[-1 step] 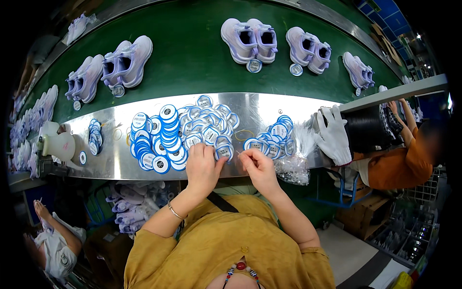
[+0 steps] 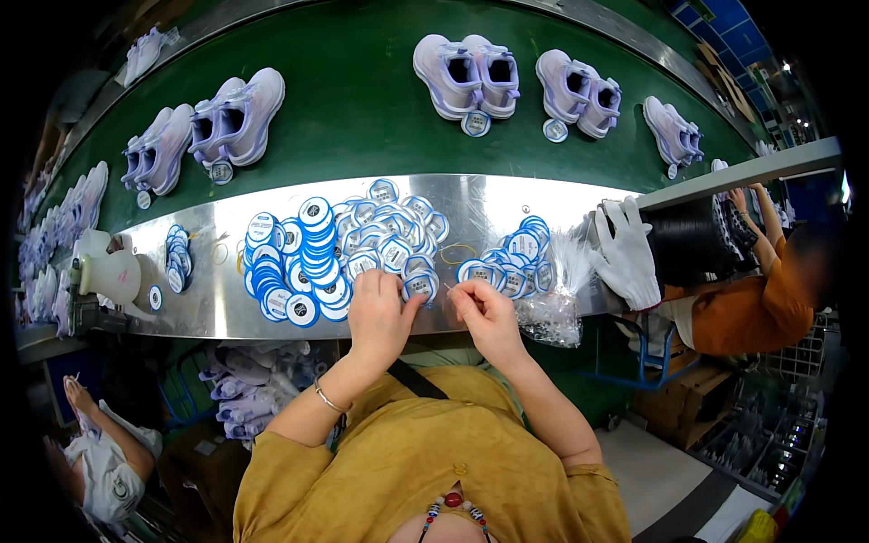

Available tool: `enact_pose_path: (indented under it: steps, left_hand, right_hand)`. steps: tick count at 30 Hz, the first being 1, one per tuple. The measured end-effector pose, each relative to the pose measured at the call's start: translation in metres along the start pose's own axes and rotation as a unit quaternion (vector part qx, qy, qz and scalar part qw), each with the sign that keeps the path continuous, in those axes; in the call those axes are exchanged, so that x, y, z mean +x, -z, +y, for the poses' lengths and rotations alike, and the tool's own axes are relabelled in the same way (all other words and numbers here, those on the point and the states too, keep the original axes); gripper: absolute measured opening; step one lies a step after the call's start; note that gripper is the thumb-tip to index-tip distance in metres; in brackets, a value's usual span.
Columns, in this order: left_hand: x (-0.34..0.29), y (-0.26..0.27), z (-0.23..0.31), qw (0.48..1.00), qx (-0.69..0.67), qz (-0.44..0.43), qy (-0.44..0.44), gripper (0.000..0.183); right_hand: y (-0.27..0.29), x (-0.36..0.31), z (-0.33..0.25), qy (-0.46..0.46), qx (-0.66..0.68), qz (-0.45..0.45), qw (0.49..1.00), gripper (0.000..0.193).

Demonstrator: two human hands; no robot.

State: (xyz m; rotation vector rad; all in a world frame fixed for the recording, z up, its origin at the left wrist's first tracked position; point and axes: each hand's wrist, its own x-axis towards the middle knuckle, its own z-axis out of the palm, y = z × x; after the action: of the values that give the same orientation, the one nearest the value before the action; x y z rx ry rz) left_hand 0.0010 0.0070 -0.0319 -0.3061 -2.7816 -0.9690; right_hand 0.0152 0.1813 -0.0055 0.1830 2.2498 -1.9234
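Resting half-curled left hand [image 2: 380,317] against round tag [image 2: 418,285] at its two o'clock, with unclear grip, while pinching thin strand [image 2: 450,290] in right hand [image 2: 489,318], best bracing tag edge steadily.

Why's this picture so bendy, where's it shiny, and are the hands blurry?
Head view: the fisheye lens curves the green belt and the corners go black; head view: bright glare whitens parts of the metal worktop; head view: left hand and right hand look fairly sharp.
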Motion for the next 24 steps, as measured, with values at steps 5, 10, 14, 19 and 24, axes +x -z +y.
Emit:
enact_pose_path:
  steps: [5,10,14,19,24]
  left_hand:
    - [0.003,0.006,-0.011,0.979,-0.158,-0.059,0.117,0.023]
    - [0.005,0.009,-0.02,0.971,-0.186,-0.057,0.141,0.013]
    - [0.008,0.014,-0.019,0.974,-0.196,-0.016,0.113,0.012]
    - [0.01,0.021,-0.017,0.952,-0.269,-0.032,0.144,0.012]
    - [0.012,0.025,-0.01,0.924,-0.346,-0.063,0.148,0.009]
  right_hand:
    - [-0.003,0.002,0.007,0.008,-0.006,0.015,1.0,0.011]
    - [-0.012,0.01,0.008,0.034,-0.052,0.014,0.998,0.012]
    - [-0.017,0.013,0.003,0.003,-0.082,-0.017,0.996,0.011]
    - [-0.028,0.024,-0.01,0.084,-0.112,0.011,0.99,0.018]
    - [-0.034,0.035,-0.016,0.122,-0.122,-0.008,0.985,0.018]
